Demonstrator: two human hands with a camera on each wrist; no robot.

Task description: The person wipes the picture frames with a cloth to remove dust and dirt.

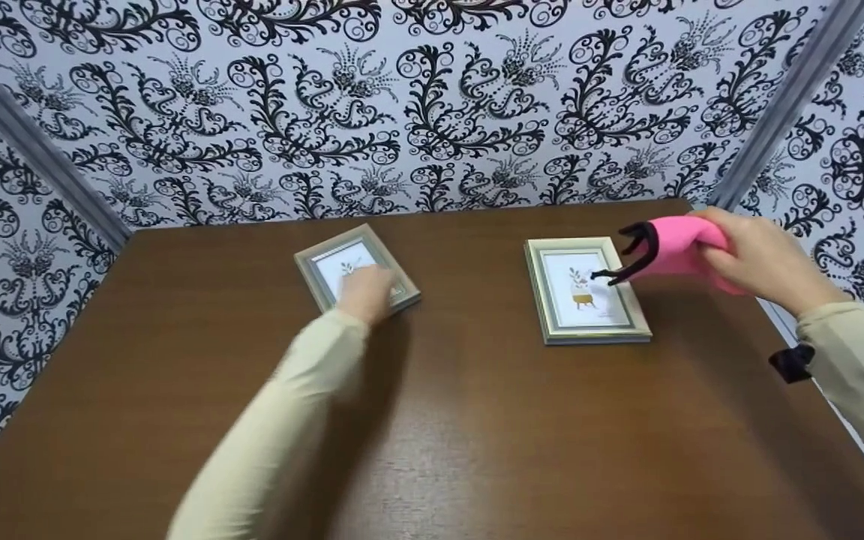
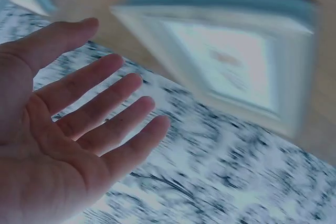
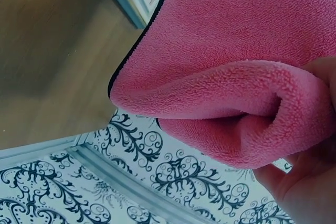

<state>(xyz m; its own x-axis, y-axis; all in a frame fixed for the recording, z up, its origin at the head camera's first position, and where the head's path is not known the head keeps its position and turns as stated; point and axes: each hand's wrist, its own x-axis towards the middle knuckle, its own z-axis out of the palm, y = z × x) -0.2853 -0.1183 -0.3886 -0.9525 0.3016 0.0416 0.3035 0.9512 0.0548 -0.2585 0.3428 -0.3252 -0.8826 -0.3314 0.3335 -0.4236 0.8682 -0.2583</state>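
My left hand [image 1: 367, 292] is over the left picture frame [image 1: 338, 259], which lies turned at an angle on the table. In the left wrist view the left hand [image 2: 79, 124] has its fingers extended and apart, with nothing in them; a blurred picture frame [image 2: 294, 82] is beyond the fingertips. My right hand [image 1: 766, 262] grips a pink cloth [image 1: 679, 244] with black edging, held up at the side of the right picture frame [image 1: 589, 292]. Seen from the right wrist, the folded, fluffy cloth [image 3: 226, 40] hides part of the fingers of the right hand [image 3: 315, 187].
Both picture frames lie face up on a brown wooden table [image 1: 462, 405]. Walls [image 1: 417, 97] with a black-and-white scroll pattern stand behind the table and at both sides. Grey strips [image 1: 792, 97] run along the corners. A black object [image 1: 792, 363] is by the right sleeve.
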